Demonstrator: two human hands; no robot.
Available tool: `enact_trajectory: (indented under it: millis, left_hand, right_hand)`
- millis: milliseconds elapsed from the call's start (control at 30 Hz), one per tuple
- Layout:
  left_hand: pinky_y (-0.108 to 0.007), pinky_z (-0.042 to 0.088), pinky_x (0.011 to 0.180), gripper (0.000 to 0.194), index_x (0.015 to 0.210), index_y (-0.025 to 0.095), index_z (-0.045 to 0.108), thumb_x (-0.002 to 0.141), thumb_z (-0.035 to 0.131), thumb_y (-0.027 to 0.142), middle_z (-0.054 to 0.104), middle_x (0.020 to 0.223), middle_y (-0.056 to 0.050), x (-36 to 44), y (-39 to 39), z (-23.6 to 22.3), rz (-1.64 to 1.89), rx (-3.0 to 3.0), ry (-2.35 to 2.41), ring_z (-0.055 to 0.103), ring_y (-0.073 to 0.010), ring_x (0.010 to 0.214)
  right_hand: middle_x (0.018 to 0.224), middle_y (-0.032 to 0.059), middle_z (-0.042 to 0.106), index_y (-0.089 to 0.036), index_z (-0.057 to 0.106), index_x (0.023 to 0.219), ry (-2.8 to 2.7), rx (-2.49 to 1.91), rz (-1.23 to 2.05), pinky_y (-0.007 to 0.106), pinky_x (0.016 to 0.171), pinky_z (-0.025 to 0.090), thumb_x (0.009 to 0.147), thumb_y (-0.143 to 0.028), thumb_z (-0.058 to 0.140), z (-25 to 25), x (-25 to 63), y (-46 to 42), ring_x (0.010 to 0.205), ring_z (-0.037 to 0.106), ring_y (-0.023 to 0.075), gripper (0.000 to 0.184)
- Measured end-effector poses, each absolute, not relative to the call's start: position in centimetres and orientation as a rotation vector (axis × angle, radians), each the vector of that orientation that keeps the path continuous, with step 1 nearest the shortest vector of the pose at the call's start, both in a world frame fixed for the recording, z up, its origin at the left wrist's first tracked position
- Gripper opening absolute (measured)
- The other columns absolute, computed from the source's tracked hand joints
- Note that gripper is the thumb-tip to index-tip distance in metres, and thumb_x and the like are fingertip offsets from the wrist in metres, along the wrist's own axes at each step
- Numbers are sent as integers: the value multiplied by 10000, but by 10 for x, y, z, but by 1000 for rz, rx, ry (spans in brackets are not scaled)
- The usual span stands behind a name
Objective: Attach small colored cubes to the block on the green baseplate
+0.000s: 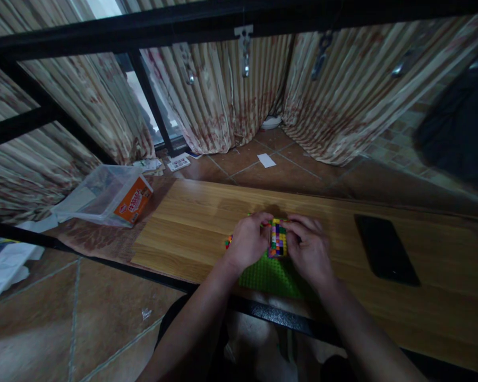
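A small block build of many-coloured toy bricks (278, 239) stands on a green studded baseplate (274, 276) in the middle of the wooden board. My left hand (249, 239) is closed at its left side, with the fingertips hidden behind the hand and the bricks. From the right, my right hand (308, 245) grips the build's upper right edge between thumb and fingers. A few loose coloured bricks (228, 242) lie just left of my left hand, partly covered by it.
A black phone or tablet (386, 248) lies on the wooden board (183, 228) to the right. A clear plastic box (103, 196) with an orange label stands at the left. Black metal bars (143, 32) cross above, with clips hanging; striped curtains (231, 101) are behind.
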State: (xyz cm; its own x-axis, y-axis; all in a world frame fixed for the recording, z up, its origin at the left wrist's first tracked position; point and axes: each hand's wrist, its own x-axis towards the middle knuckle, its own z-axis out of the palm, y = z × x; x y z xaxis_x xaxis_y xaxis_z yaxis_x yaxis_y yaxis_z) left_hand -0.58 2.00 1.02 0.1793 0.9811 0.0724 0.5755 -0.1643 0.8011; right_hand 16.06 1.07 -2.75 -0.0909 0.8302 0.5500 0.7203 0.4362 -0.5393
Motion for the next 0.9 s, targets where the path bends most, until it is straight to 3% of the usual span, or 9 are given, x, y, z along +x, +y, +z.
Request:
enact_trajectory:
  millis: [367,633,900]
  left_hand:
    - [-334,539,966,357,1153,141,687,844,533,52,747,1087,-84,-7,22,6,908,1641,1240,696,-171,984]
    - [-305,556,918,382,1193,117,658,835,557,34,724,1166,-114,0,23,3,943,1416,1099,690,-163,994]
    - [-304,567,856,409,1224,120,632,829,570,31,746,989,-76,1,23,3,937,1363,1056,697,-145,859]
  right_hand:
    - [1171,90,692,-261,744,1092,-1893,-1278,231,503,956,483,963,-308,540,-19,161,8,1087,630,275,246]
    - [1169,61,694,-297,756,1043,-1856,-1220,339,483,947,497,963,-338,564,-18,164,7,1070,641,252,212]
    - [1148,58,692,-290,749,1001,-1826,-1174,447,462,951,508,944,-355,593,-13,166,8,1075,651,242,178]
